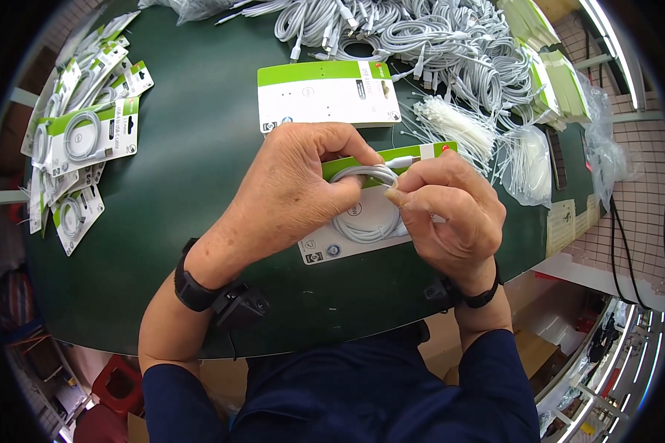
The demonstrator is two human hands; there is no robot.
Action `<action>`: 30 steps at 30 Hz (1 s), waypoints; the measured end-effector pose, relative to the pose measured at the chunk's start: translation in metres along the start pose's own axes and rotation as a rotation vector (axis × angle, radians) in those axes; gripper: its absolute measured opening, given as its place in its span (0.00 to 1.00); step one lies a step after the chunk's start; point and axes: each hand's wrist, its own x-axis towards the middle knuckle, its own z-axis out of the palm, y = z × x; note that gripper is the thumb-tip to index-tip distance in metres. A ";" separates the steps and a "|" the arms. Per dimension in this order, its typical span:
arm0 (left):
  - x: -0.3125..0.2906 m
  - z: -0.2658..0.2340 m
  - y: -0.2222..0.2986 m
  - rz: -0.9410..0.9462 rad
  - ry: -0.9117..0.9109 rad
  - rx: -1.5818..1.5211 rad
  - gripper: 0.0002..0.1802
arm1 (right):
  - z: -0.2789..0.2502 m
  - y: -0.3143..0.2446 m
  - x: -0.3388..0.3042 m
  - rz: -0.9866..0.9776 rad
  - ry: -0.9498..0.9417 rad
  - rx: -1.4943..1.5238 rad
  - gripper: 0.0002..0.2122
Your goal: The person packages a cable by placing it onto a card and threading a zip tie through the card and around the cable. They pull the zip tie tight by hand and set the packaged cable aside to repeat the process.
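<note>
A coiled white charging cable (369,235) lies over a white-and-green packaging card (319,245) in front of me. My left hand (284,184) is closed on the upper part of the coil, thumb and forefinger pinching it. My right hand (454,210) is closed in a pinch at the coil's upper right edge; whatever sits between those fingertips is too small and covered to make out. One white cable plug shows above the fingers, near the card's green top edge. Just beyond my hands is a stack of flat white-and-green cards (310,96).
Loose coiled white cables (458,52) heap up at the far right. Nearer are a bundle of white cable ties (458,129) and a plastic bag of ties (528,166). Green-edged card stacks (543,85) stand at right. Carded cables (85,136) pile up at left.
</note>
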 end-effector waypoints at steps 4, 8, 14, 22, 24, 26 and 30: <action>0.000 0.001 0.001 -0.002 -0.002 -0.007 0.11 | 0.001 0.001 0.000 -0.018 -0.017 -0.007 0.12; 0.001 0.002 0.000 -0.001 -0.009 -0.013 0.12 | 0.002 0.005 0.000 -0.042 -0.031 -0.034 0.11; 0.000 0.001 -0.003 -0.037 -0.026 -0.079 0.12 | 0.005 0.007 0.002 -0.121 -0.143 -0.114 0.11; 0.000 -0.001 0.002 -0.007 -0.052 0.063 0.12 | 0.006 0.012 0.002 -0.175 -0.177 -0.148 0.12; 0.000 0.003 -0.001 0.068 -0.003 0.073 0.12 | 0.003 0.013 0.000 -0.160 -0.139 -0.197 0.12; 0.000 0.001 0.001 0.084 0.065 0.061 0.12 | 0.003 0.017 0.003 -0.111 0.013 0.003 0.12; -0.008 -0.002 0.012 0.122 -0.012 -0.005 0.15 | -0.047 0.016 0.006 0.162 0.286 0.110 0.10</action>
